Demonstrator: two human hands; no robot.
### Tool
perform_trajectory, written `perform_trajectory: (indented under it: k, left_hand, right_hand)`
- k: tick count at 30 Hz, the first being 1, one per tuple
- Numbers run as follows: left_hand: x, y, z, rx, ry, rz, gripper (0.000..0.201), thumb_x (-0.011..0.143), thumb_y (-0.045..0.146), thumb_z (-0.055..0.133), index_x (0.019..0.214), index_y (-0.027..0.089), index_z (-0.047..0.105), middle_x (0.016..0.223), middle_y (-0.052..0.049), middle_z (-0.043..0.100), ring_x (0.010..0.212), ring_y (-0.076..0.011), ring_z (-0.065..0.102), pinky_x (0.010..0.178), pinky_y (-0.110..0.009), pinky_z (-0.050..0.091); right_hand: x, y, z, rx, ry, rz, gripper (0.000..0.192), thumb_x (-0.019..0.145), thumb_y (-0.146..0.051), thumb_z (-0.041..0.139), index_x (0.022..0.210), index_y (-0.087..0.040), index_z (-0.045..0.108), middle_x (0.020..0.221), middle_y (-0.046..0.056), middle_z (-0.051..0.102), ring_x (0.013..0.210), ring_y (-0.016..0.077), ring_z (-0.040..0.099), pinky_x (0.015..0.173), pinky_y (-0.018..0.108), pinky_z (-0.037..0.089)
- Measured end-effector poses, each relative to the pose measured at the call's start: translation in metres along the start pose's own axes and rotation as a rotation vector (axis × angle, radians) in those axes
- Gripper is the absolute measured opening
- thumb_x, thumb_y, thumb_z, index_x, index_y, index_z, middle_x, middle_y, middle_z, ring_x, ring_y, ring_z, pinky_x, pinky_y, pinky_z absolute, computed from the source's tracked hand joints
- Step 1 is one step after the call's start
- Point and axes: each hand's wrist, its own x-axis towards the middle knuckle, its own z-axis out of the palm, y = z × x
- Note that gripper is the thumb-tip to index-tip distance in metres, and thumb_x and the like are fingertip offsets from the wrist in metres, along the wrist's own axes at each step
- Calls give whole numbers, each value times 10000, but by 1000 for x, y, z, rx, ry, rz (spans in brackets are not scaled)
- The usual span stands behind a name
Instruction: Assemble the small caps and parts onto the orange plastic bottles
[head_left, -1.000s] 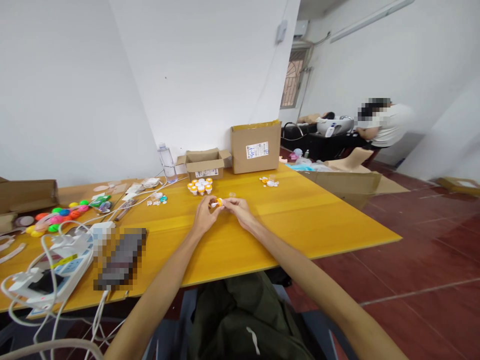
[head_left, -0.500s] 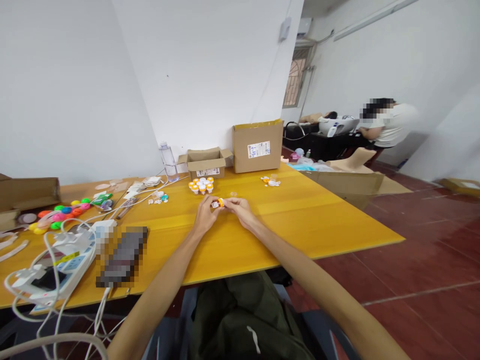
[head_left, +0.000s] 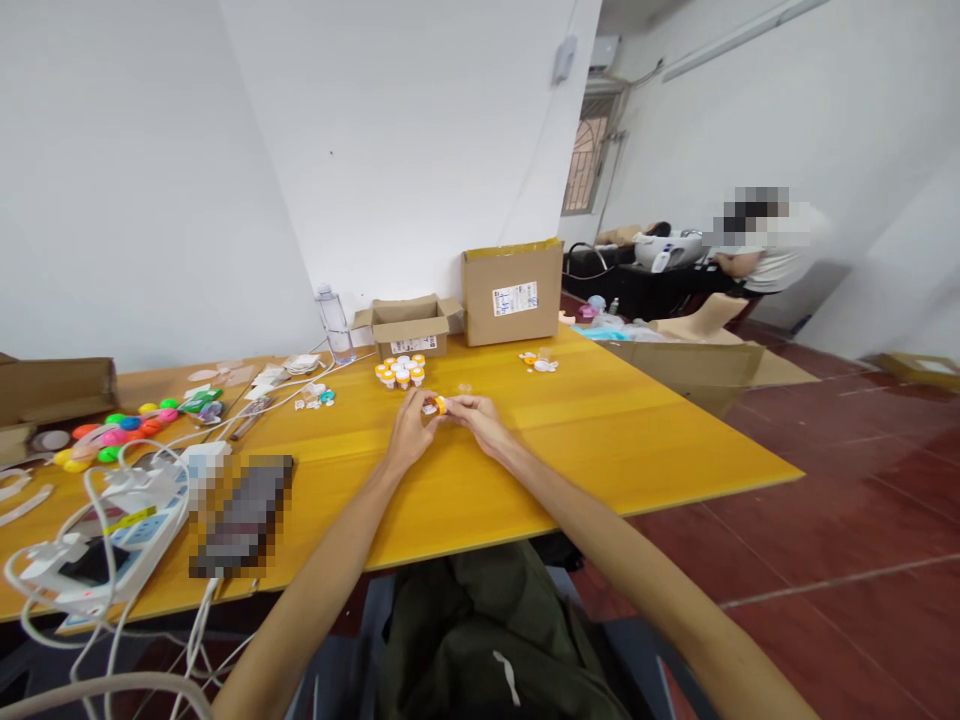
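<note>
Near the middle of the table, my left hand (head_left: 413,425) is closed around the white end of a small white piece with an orange ring (head_left: 440,406). My right hand (head_left: 478,420) pinches the orange end of the same piece from the right. The piece lies on its side between my fingertips, partly hidden by them. Just beyond my hands stands a tight cluster of similar small white-and-orange pieces (head_left: 402,371). A small clear bit (head_left: 465,387) lies on the table behind my right fingers.
An open cardboard box (head_left: 409,325) and a taller closed box (head_left: 512,295) stand at the back, beside a clear bottle (head_left: 334,322). Loose parts (head_left: 541,363) lie to the right. A power strip (head_left: 142,540) with cables, a phone-like dark slab (head_left: 244,515) and colourful balls (head_left: 124,435) occupy the left.
The view has shifted slightly. Both hands stay together on the white-and-orange piece, with almost no visible movement.
</note>
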Motion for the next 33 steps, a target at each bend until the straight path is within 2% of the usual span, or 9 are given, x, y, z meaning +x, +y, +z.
perform_trajectory:
  k: [4,10,23,33]
  left_hand:
    - [1,-2,3,-20,41,-58,299,761,239,753,1022,223,608,950,-30,640,858,-187,628,764,-319,524]
    - [1,-1,2,-15,39,-78,118,805,242,711,888,206,636,853,-22,649,790,-173,624,717,-295,517]
    - [1,-1,1,-22,29,-53,109,800,232,711,898,218,665,865,-23,656,803,-184,618,706,-294,512]
    - [2,4,-1,-18,45,-98,108,814,300,713,846,211,659,818,-15,668,764,-170,623,703,-288,506]
  right_hand:
    - [0,0,0,-15,20,-16,337,515,-492,868,674,-213,763,759,45,750,786,205,666,809,349,518]
    - [-2,-1,3,-33,2,-45,323,536,-514,852,612,-223,735,697,29,730,796,208,663,861,355,508]
    - [1,3,-2,-19,4,-13,354,512,-486,875,713,-215,767,820,50,763,838,220,679,848,362,512]
    - [-1,-1,1,-32,-2,-47,336,517,-502,872,651,-222,744,691,22,730,774,203,668,875,369,504]
